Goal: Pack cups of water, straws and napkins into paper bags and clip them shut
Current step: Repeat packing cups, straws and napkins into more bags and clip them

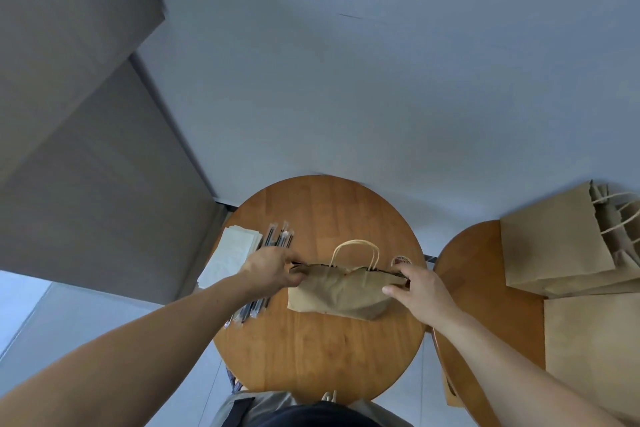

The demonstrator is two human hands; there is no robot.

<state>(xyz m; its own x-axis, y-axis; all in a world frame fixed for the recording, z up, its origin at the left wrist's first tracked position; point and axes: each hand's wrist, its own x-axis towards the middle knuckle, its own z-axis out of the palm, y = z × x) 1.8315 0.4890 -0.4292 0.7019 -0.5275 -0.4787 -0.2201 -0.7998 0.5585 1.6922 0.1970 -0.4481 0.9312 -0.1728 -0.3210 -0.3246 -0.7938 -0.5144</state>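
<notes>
A brown paper bag (341, 291) with twisted paper handles stands on the round wooden table (311, 354), its top edge pressed flat and closed. My left hand (272, 270) pinches the left end of that top edge. My right hand (420, 284) pinches the right end, thumb on the near face. Wrapped straws (278, 240) lie in a pile at the table's left, partly under my left arm. A stack of white napkins (230, 258) sits beside them at the table's left rim. The bag's contents are hidden.
A second round table (474, 291) stands to the right with a stack of flat paper bags (561, 246) and another bag (595, 350) nearer me. A small reddish object (400, 259) peeks out behind the bag. Grey wall and cabinet panels lie beyond.
</notes>
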